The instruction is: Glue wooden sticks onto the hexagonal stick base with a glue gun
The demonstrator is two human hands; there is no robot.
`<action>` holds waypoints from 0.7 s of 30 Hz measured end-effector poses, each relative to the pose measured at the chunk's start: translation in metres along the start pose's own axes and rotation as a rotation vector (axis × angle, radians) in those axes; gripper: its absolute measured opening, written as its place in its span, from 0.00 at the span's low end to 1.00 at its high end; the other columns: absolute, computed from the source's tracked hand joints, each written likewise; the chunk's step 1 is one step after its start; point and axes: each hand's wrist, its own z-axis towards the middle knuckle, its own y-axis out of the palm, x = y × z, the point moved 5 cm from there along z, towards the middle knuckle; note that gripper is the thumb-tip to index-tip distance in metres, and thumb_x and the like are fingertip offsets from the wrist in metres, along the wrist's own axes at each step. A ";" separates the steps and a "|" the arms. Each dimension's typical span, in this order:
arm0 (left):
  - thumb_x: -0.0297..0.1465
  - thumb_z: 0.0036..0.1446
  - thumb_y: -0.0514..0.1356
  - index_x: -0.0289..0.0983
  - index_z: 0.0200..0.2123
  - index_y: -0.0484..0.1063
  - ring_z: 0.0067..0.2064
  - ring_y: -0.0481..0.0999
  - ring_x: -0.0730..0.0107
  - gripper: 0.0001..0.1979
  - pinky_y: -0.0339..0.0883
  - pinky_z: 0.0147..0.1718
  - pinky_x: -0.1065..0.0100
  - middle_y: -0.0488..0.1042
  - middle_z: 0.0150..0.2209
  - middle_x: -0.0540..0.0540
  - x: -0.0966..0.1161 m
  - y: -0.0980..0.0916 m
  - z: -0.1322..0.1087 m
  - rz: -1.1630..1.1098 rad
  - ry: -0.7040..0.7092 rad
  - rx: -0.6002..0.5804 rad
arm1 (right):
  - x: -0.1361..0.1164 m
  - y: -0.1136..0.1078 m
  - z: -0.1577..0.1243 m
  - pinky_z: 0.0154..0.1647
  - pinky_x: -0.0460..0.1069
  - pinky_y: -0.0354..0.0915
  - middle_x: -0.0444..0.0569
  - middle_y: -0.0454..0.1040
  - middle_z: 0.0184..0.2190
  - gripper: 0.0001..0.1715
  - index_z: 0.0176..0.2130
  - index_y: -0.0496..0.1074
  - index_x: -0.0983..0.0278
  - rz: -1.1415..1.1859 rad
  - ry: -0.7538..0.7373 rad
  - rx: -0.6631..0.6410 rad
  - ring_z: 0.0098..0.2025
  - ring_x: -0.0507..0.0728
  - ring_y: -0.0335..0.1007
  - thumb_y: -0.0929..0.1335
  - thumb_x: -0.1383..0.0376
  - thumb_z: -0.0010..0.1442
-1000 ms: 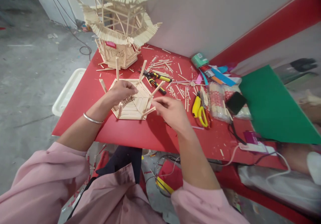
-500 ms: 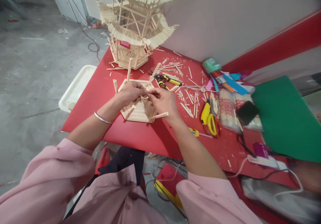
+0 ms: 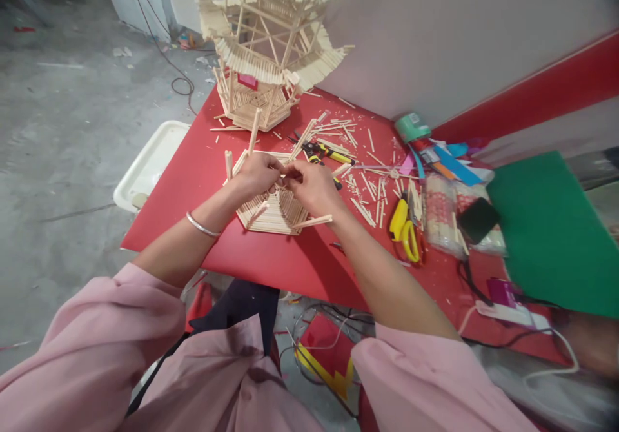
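The red table [image 3: 290, 261] carries everything I am working among. At its far side stands the tallest thing on it, a tiered stick pavilion [image 3: 249, 63] with floor, posts, braces and slatted roofs in place. Nearer me, at the table's near edge and under my hands, lies a smaller hexagonal platform [image 3: 275, 225] made of sticks. I judge its floor mostly laid, though my hands cover part of it; posts rise around its rim, and I see no roof on it yet, so the upper work looks undone. My left hand [image 3: 258, 175] and right hand [image 3: 314, 187] meet above its middle, fingertips bent together; I cannot tell whether either grips a piece, because the fingers hide it. To the right are wrapped stick bundles [image 3: 439, 213], then yellow-handled scissors [image 3: 399, 219], and pliers [image 3: 336, 155] just beyond the platform. Smallest are the loose sticks [image 3: 362, 213] scattered between, some of them short.
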 end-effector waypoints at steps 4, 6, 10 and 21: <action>0.20 0.50 0.57 0.34 0.39 0.80 0.35 0.78 0.64 0.15 0.71 0.40 0.64 0.80 0.32 0.43 0.002 -0.005 0.001 0.271 0.120 0.095 | -0.007 0.002 0.002 0.39 0.49 0.63 0.50 0.81 0.35 0.12 0.41 0.79 0.65 -0.111 -0.050 -0.110 0.37 0.56 0.76 0.67 0.74 0.58; 0.22 0.51 0.57 0.34 0.40 0.79 0.44 0.78 0.62 0.14 0.70 0.46 0.64 0.81 0.39 0.42 0.003 -0.007 0.002 0.392 0.192 0.163 | -0.008 0.006 0.002 0.38 0.48 0.61 0.50 0.81 0.35 0.12 0.40 0.79 0.65 -0.181 -0.087 -0.179 0.37 0.56 0.74 0.67 0.74 0.59; 0.23 0.52 0.56 0.34 0.42 0.78 0.46 0.77 0.61 0.15 0.69 0.47 0.65 0.80 0.42 0.40 0.002 -0.006 0.003 0.474 0.214 0.214 | -0.009 0.014 0.001 0.36 0.48 0.58 0.51 0.81 0.36 0.13 0.40 0.80 0.64 -0.279 -0.157 -0.256 0.38 0.57 0.74 0.66 0.73 0.59; 0.23 0.55 0.56 0.34 0.42 0.78 0.44 0.75 0.61 0.14 0.68 0.47 0.64 0.80 0.40 0.41 0.000 -0.005 0.007 0.486 0.233 0.210 | -0.015 0.018 0.002 0.38 0.49 0.59 0.50 0.81 0.34 0.14 0.36 0.80 0.63 -0.296 -0.208 -0.270 0.38 0.57 0.73 0.65 0.74 0.60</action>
